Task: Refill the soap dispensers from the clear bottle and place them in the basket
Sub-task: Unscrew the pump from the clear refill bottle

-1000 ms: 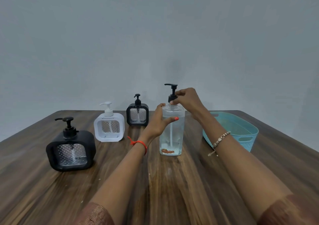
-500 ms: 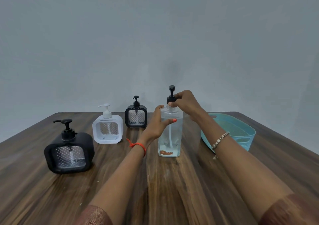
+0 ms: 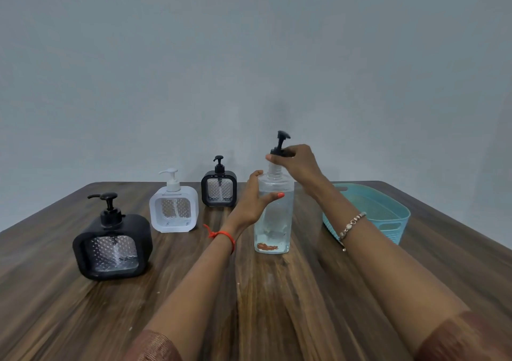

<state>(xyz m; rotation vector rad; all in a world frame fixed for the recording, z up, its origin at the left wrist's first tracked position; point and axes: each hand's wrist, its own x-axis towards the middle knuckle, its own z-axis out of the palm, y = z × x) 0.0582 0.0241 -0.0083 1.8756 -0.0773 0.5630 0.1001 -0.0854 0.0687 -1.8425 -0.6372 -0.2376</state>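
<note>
A tall clear bottle [image 3: 273,222] with clear liquid stands upright mid-table. My left hand [image 3: 253,200] grips its upper body from the left. My right hand [image 3: 297,163] pinches the collar of its black pump [image 3: 280,145], which sits raised above the bottle's bare neck. Three square dispensers stand to the left: a large black one [image 3: 112,245] nearest, a white one [image 3: 174,208] behind it, a small black one [image 3: 219,190] farthest back. A teal basket [image 3: 388,216] sits at the right, partly hidden by my right forearm.
The wooden table [image 3: 263,299] runs back to a plain grey wall. Its left and right edges slant inward toward the far side. The basket lies close to the right edge.
My right hand has turned the black pump on the clear bottle and lifted it, so the neck now shows below the collar. My left hand keeps its hold on the bottle.
</note>
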